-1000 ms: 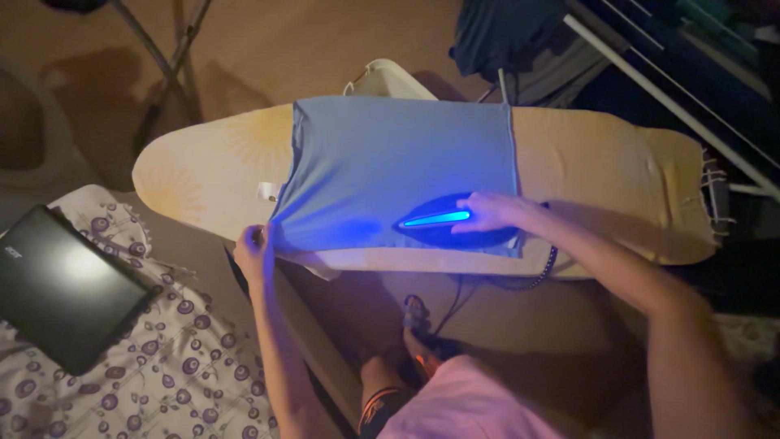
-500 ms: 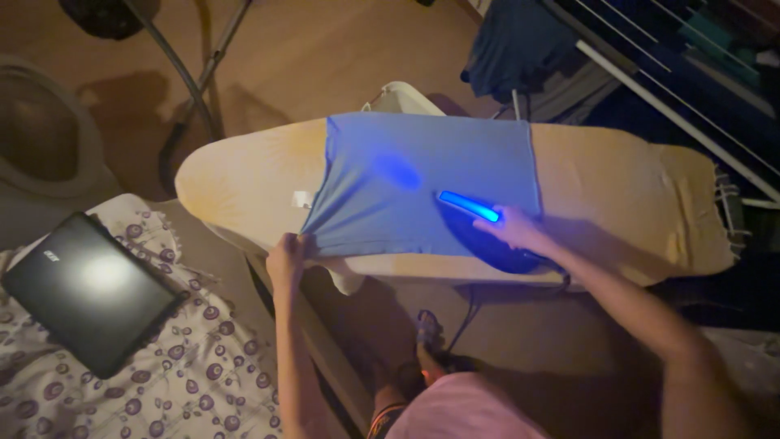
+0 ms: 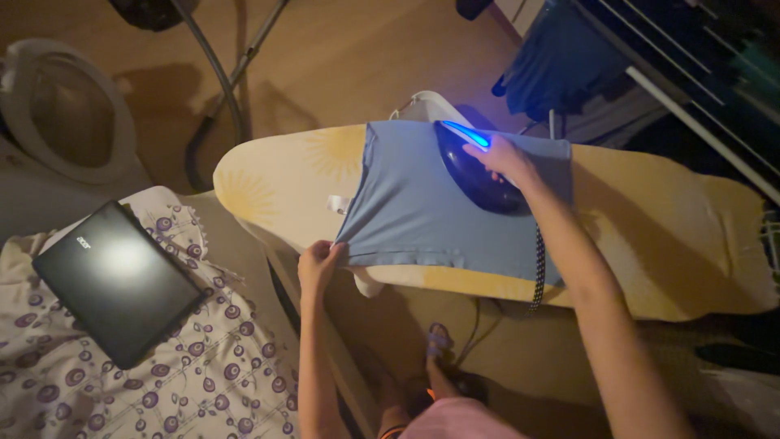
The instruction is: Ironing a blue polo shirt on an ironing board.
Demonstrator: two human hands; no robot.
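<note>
Blue cloth, a plain garment [image 3: 443,215], lies flat across the middle of the ironing board [image 3: 658,236], whose cover is pale yellow with faint sun shapes. Your right hand [image 3: 497,154] is wrapped around the handle of a dark iron [image 3: 475,175], fingers curled over the top beside its glowing blue strip, and the iron sits flat on the far part of the garment, nose pointing away from you toward the board's far edge. A dark braided cord [image 3: 537,268] runs from the iron's heel across the cloth, over the near edge of the board and down. Your left hand [image 3: 319,264] is at the near left corner of the garment, fingers closed in a pinch on the hem where it hangs just over the board's near edge, and the cloth looks taut from that corner up toward the iron. A small white tag [image 3: 336,204] shows on the board cover just left of the garment. To your left, well apart from the board, a closed black laptop [image 3: 118,280] rests on a white bedspread [image 3: 187,382] printed with purple round motifs. A dark blue piece of clothing [image 3: 561,69] hangs on a rack beyond the board.
</note>
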